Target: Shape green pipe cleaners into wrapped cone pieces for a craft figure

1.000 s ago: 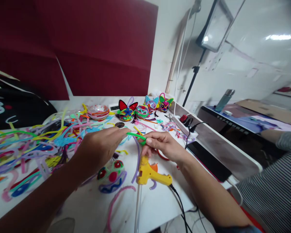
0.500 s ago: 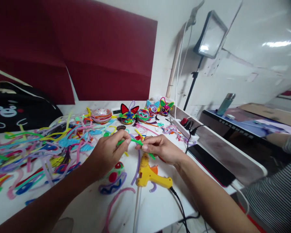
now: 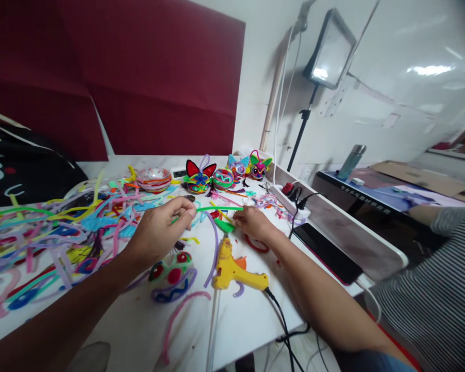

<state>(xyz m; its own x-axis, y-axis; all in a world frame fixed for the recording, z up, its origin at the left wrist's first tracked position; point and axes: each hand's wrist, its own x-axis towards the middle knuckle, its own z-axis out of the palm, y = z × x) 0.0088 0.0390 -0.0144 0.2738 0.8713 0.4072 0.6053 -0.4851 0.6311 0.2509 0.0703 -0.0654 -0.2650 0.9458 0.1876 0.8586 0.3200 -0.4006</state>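
At a white table (image 3: 135,325) backed by a dark red sheet (image 3: 158,77), a green pipe cleaner (image 3: 219,208) is held taut between two hands, pinched by the thumb and fingers of the left hand (image 3: 163,225) and gripped at its other end by the right hand (image 3: 251,222). A yellow glue gun (image 3: 228,268) is seen just below, flanked by a decorated face (image 3: 173,278). Loose pipe cleaners (image 3: 58,232) are strewn at left; finished ornaments (image 3: 199,181) are lined up behind.
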